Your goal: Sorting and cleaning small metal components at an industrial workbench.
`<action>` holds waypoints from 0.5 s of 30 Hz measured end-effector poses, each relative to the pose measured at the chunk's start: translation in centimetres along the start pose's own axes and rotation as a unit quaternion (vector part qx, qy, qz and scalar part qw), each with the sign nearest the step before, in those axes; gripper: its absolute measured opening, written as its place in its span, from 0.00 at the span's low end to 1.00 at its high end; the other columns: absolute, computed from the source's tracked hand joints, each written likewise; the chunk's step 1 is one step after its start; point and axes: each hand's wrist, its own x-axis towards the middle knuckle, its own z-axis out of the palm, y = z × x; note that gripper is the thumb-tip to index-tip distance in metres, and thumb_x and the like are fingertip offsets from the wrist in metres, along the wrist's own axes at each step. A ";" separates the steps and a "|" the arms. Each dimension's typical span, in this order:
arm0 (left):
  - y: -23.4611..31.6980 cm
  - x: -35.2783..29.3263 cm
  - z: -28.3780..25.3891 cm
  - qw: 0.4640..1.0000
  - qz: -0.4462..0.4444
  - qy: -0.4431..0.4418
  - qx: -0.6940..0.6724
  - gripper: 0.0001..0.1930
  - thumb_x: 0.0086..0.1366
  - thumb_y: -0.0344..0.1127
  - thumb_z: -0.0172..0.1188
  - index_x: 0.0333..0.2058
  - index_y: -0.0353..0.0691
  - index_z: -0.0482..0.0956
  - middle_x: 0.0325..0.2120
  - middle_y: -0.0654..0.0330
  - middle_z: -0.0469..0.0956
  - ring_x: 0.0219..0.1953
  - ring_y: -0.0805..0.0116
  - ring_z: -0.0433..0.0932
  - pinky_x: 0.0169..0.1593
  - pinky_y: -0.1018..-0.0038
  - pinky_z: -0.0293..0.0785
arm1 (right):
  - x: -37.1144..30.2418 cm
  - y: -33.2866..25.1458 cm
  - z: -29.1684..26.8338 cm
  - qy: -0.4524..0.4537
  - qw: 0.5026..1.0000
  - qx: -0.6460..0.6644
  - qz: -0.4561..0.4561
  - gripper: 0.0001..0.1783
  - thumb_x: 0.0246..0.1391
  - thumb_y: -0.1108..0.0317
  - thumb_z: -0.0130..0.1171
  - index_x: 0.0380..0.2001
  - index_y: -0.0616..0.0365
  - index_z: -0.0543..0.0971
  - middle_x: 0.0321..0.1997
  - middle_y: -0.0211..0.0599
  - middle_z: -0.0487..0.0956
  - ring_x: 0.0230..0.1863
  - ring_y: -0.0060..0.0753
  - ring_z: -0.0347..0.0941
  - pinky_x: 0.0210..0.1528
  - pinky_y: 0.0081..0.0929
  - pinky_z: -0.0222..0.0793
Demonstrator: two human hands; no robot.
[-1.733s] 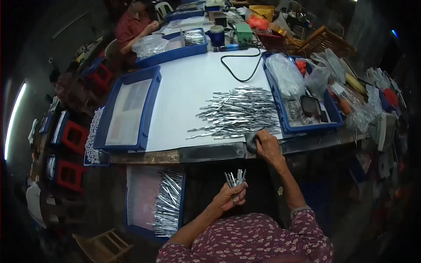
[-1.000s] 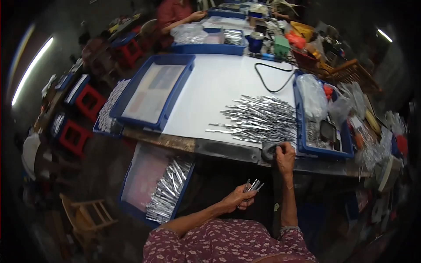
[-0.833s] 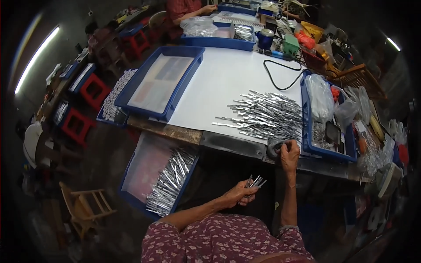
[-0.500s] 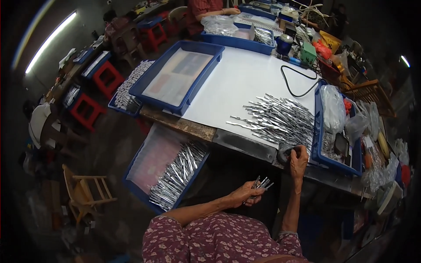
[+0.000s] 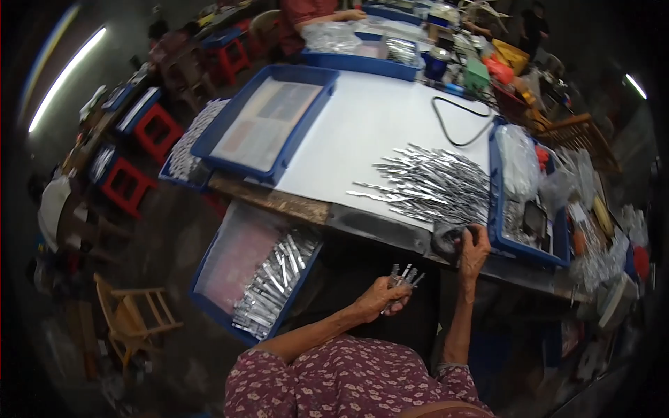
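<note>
My left hand (image 5: 378, 298) is closed round a small bunch of thin silvery metal strips (image 5: 403, 276), held over my lap in front of the table edge. My right hand (image 5: 475, 252) is at the table's front edge, its fingers bent together beside a dark rounded object (image 5: 447, 241). Whatever its fingertips pinch is too small to make out. Just beyond them a large loose heap of similar metal strips (image 5: 435, 182) lies on the white tabletop (image 5: 348, 132). Lower left, a blue tray (image 5: 219, 259) holds more strips (image 5: 268, 292) along its right side.
A blue tray (image 5: 202, 145) with a pale lining stands on the table's left. To the right, another blue tray (image 5: 496, 191) holds plastic bags. A black cable (image 5: 437, 115) curves behind the heap. Across the table sits another person (image 5: 306, 21). A wooden chair (image 5: 129, 313) stands lower left.
The whole view has shifted slightly, with the table and trays now further left. My left hand has turned the bunch more upright. My right hand stays by the dark object.
</note>
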 end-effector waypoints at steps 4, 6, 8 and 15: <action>0.0 0.0 0.1 1.000 -0.024 0.017 -0.003 0.10 0.60 0.37 0.53 0.27 0.35 0.70 0.17 0.63 0.68 0.14 0.81 0.64 0.15 0.85 0.57 | -0.5 -0.4 0.0 -0.004 1.000 -0.012 0.010 0.05 0.50 0.75 0.51 0.32 0.61 0.70 0.27 0.28 0.70 0.23 0.14 0.65 0.24 0.13 0.65; 0.2 0.0 0.0 0.999 -0.028 0.021 -0.011 0.10 0.60 0.37 0.54 0.27 0.34 0.70 0.17 0.63 0.69 0.14 0.80 0.64 0.15 0.85 0.58 | -0.6 -0.2 0.0 -0.019 0.998 -0.038 -0.036 0.03 0.49 0.75 0.51 0.30 0.60 0.71 0.23 0.27 0.70 0.20 0.14 0.64 0.22 0.13 0.61; 0.3 0.0 -0.1 0.999 -0.005 0.031 -0.036 0.11 0.59 0.38 0.55 0.29 0.33 0.70 0.17 0.62 0.69 0.14 0.79 0.65 0.15 0.83 0.58 | -0.9 -0.7 0.1 -0.016 1.000 0.017 -0.010 0.02 0.49 0.74 0.51 0.27 0.60 0.71 0.19 0.25 0.68 0.17 0.13 0.61 0.18 0.13 0.56; 0.6 0.3 0.8 0.999 0.003 0.010 -0.031 0.13 0.58 0.37 0.56 0.29 0.30 0.71 0.18 0.60 0.70 0.13 0.77 0.64 0.15 0.82 0.57 | -1.5 -1.6 0.0 -0.045 0.989 0.130 0.057 0.05 0.51 0.71 0.50 0.30 0.61 0.69 0.19 0.26 0.68 0.18 0.13 0.62 0.19 0.13 0.58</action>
